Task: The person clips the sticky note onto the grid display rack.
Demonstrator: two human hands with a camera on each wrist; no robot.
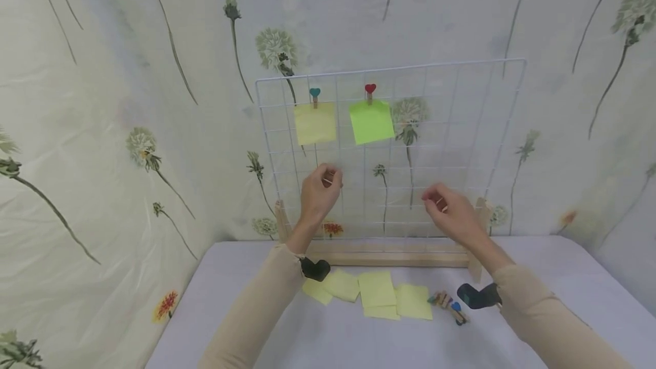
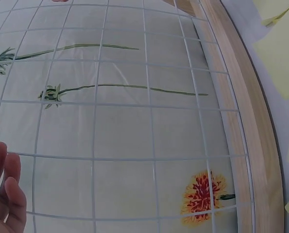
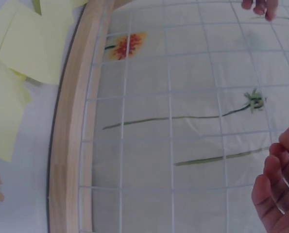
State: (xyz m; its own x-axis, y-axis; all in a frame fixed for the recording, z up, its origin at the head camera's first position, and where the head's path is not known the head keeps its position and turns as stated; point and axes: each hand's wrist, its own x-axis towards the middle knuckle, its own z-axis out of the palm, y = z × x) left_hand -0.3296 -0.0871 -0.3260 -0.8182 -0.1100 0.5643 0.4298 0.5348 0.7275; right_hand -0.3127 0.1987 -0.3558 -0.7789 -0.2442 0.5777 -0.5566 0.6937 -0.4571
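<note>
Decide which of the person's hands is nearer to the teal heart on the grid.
Left. The left hand is almost straight below the teal heart; the right hand is lower and well off to the right.

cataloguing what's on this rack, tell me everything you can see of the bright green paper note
The bright green, roughly square paper note hangs near the top of the white wire grid, held at its upper edge by a small wooden clip topped with a red heart. It is slightly tilted, its lower edge rising to the right in the head view, where it hangs right of the pale yellow square paper note, apart from it. No writing can be made out.
</note>
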